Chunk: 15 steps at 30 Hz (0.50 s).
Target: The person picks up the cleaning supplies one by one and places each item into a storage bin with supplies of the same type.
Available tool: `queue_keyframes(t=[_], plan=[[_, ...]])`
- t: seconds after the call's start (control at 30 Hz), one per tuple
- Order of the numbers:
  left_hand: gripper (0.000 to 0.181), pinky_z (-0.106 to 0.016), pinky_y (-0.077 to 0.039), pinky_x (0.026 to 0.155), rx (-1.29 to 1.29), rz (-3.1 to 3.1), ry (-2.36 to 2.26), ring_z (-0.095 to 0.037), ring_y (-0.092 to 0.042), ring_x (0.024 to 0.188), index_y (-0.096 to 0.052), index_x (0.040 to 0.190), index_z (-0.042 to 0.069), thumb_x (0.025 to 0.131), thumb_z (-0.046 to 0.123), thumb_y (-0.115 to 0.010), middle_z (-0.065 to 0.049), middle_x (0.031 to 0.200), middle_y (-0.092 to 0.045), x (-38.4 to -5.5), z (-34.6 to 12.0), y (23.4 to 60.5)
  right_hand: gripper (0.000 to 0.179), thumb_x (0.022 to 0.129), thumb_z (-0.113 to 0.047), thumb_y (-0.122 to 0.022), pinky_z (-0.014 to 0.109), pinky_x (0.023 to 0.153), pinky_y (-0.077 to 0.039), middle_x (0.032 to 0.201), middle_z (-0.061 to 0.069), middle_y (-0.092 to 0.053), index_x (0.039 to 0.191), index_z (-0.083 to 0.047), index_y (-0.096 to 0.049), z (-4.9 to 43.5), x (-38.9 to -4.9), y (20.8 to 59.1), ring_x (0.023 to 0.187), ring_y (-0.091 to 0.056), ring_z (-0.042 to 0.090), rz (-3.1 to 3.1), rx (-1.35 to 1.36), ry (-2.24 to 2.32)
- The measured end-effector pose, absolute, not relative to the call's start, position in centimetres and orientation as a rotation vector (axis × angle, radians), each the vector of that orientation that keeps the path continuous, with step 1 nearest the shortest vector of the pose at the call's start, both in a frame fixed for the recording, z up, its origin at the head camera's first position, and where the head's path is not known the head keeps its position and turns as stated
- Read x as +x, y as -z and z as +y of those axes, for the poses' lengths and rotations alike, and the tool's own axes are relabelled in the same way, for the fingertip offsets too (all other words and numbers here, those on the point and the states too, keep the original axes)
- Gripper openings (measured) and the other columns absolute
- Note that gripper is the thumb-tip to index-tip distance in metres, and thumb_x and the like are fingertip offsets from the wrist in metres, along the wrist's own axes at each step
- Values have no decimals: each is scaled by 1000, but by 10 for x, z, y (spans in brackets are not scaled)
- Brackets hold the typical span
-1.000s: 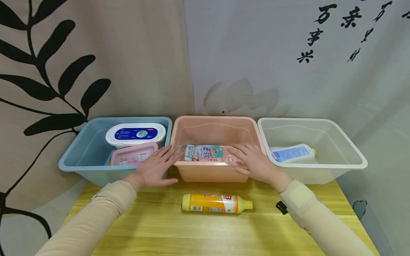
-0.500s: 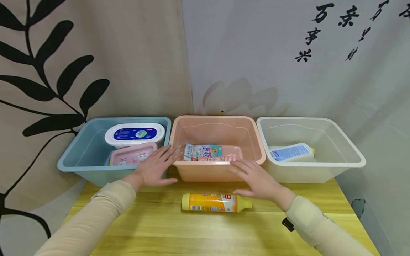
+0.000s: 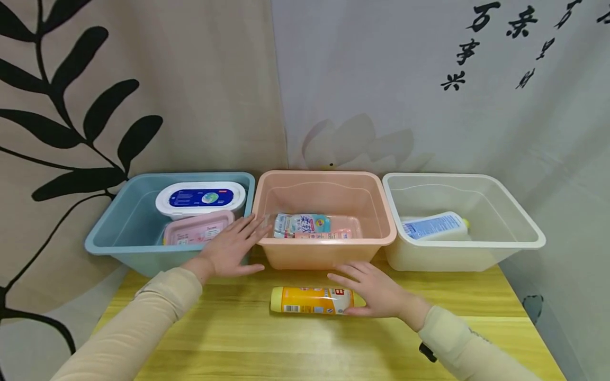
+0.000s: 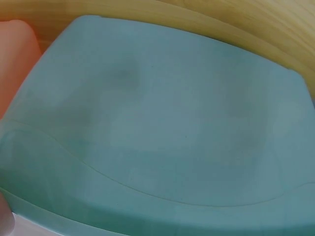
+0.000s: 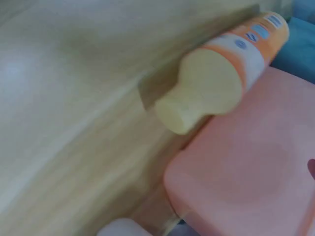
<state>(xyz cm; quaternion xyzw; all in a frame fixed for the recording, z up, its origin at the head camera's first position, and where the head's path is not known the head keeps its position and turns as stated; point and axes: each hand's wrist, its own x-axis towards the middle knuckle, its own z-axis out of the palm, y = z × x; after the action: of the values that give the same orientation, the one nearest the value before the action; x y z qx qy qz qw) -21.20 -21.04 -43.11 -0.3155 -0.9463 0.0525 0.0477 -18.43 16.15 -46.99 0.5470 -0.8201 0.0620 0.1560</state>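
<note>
While the left hand lies with its fingers spread where the blue bin meets the pink bin, the right hand is at the cap end of the yellow bottle, fingers extended, gripping nothing; whether it's touching, I can't tell. That bottle lies sideways on the surface before the pink bin, barcode showing. Blue bin: a white tub with a dark blue label, a pink pack in front. Pink bin: a light blue packet. White bin: a white bottle lying down, its blue label too small to read. Behind, black characters on the cloth include 万, 事, 兴!
</note>
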Motion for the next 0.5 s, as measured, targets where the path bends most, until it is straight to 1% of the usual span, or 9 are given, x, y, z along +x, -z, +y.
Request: queue_keyframes(t=[0.1, 0.23, 0.5], plan=[[88, -52, -26, 113, -971, -2871, -155, -36, -20, 143, -16, 151, 20, 84, 70, -41, -11, 157, -18, -212, -210, 431, 77, 78, -56, -65, 42, 99, -44, 139, 8, -48, 139, -15, -43, 159, -182, 477, 120, -48, 25, -2398, 1578, -170], [87, -52, -26, 113, -977, -2863, -146, -36, -20, 143, -17, 151, 20, 84, 70, -41, -11, 157, -19, -213, -210, 431, 79, 76, -53, -68, 42, 100, -43, 139, 8, -48, 140, -15, -41, 157, -181, 485, 120, -48, 26, -2444, 1586, -181], [88, -52, -25, 114, -973, -2877, -167, -35, -18, 143, -15, 151, 21, 84, 71, -41, -10, 157, -17, -212, -211, 431, 79, 78, -50, -68, 42, 102, -42, 141, 8, -47, 142, -15, -38, 153, -181, 502, 122, -48, 25, -2531, 1590, -202]])
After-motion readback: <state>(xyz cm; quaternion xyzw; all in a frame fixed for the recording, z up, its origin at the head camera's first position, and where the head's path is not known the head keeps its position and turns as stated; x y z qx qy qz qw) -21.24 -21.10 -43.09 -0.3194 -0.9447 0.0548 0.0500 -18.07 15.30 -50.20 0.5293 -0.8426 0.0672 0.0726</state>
